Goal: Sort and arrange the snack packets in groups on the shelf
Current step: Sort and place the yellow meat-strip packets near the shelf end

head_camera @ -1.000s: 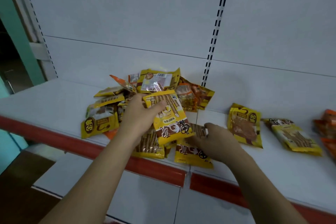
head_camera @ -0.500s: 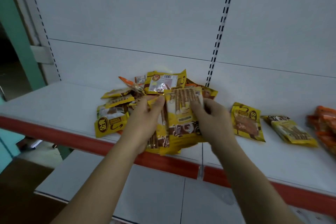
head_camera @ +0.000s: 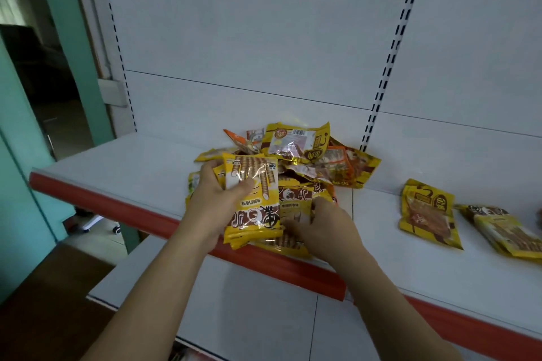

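Two hands sort a snack pile [head_camera: 311,161]: the left hand [head_camera: 215,204] grips a yellow stick-biscuit packet [head_camera: 252,199], the right hand [head_camera: 322,228], at 4 o'clock, seemingly pinches a matching one [head_camera: 294,211]; squaring edges would keep the stack tidy on the shelf [head_camera: 123,167]

— What's in that pile of snack packets [head_camera: 305,161]?

— Mostly yellow ones with a few orange mixed in, heaped loosely against the back of the white shelf [head_camera: 123,167], overlapping at all angles. One on top shows a barcode and a clear window.

— And the yellow stick-biscuit packet [head_camera: 252,199]?

— Raised at the front of the pile, upside down, brown striped sticks printed on it, more of the same stacked behind it.

— Anything sorted off to the right?

— A yellow packet with a brown snack [head_camera: 426,215] lies flat alone; just beside it, a stick-print packet [head_camera: 504,233], also flat.
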Available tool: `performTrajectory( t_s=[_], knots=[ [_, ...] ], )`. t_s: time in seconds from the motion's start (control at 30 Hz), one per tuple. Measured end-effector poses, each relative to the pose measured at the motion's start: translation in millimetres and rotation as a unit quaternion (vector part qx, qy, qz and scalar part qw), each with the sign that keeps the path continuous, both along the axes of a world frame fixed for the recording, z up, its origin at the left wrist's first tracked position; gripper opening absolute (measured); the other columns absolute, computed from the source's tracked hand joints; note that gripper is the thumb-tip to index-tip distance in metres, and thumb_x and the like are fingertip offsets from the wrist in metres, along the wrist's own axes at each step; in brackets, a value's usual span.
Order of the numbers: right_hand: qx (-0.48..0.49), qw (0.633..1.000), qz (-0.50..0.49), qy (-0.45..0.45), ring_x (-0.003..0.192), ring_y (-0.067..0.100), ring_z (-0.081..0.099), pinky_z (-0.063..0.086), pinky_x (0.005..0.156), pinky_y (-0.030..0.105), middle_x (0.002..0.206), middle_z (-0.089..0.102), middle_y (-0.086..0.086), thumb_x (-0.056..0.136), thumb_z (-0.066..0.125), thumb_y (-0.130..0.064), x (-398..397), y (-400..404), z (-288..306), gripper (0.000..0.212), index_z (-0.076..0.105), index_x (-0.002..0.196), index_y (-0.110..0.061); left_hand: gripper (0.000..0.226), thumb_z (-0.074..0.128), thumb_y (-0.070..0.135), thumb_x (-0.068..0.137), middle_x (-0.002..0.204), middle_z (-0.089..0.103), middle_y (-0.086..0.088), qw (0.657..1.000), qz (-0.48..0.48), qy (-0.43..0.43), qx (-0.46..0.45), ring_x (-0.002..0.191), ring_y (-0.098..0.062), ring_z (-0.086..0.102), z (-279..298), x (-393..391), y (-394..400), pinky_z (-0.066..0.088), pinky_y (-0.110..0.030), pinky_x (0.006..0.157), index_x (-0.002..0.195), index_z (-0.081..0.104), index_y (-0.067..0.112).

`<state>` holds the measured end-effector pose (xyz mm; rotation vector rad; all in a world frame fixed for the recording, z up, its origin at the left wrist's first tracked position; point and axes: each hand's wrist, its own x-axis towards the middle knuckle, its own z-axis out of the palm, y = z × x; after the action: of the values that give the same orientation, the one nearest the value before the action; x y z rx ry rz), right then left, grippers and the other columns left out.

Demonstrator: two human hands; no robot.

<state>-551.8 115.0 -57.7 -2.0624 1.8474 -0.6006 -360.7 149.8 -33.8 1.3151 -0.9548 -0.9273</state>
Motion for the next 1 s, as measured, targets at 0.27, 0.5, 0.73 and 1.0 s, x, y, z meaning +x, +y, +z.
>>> performTrajectory(
  t_s=[0.27, 0.5, 0.73, 1.0],
  knots=[
    [-0.044, 0.959, -0.063, -0.273, 0.077, 0.023, 0.062, 0.051, 0.062, 0.037, 0.085, 0.067, 0.003, 0.094, 0.064, -0.034, -47, 1, 37, 0.015, 0.069, 0.089, -0.021, 0.058, 0.070, 0.009, 0.096, 0.113, 0.072, -0.003, 0.999, -0.013, 0.034, 0.028, 0.089, -0.024, 0.076, 0, 9, -14, 0.063, -0.043, 0.072, 0.136, 0.037, 0.035],
    [-0.076, 0.937, -0.028, -0.341, 0.074, 0.020, 0.061, 0.050, 0.062, 0.035, 0.083, 0.066, 0.005, 0.098, 0.060, -0.030, -18, 11, 41, 0.018, 0.064, 0.084, -0.019, 0.072, 0.069, 0.068, 0.083, 0.149, 0.053, 0.001, 0.997, -0.030, 0.057, 0.037, 0.128, -0.029, 0.059, 7, -28, -18, 0.047, -0.061, 0.106, 0.144, 0.033, 0.053],
    [-0.134, 0.964, -0.039, -0.227, 0.070, 0.010, 0.058, 0.039, 0.056, 0.024, 0.079, 0.064, -0.006, 0.102, 0.051, -0.035, -15, -3, 17, 0.021, 0.066, 0.098, -0.021, 0.057, 0.074, 0.039, 0.093, 0.125, 0.066, 0.012, 0.998, -0.053, 0.018, 0.009, 0.114, -0.015, 0.064, 0, -44, -23, 0.047, -0.038, 0.089, 0.139, 0.040, 0.033],
    [0.027, 0.998, -0.047, -0.030, 0.079, 0.019, 0.058, 0.042, 0.059, 0.029, 0.086, 0.062, 0.001, 0.084, 0.067, -0.058, -39, -27, -3, 0.045, 0.059, 0.090, -0.014, 0.060, 0.075, 0.032, 0.093, 0.117, 0.067, 0.011, 0.999, -0.019, 0.027, -0.008, 0.103, -0.014, 0.066, 1, -39, -24, 0.047, -0.038, 0.087, 0.141, 0.040, 0.027]
  ],
)
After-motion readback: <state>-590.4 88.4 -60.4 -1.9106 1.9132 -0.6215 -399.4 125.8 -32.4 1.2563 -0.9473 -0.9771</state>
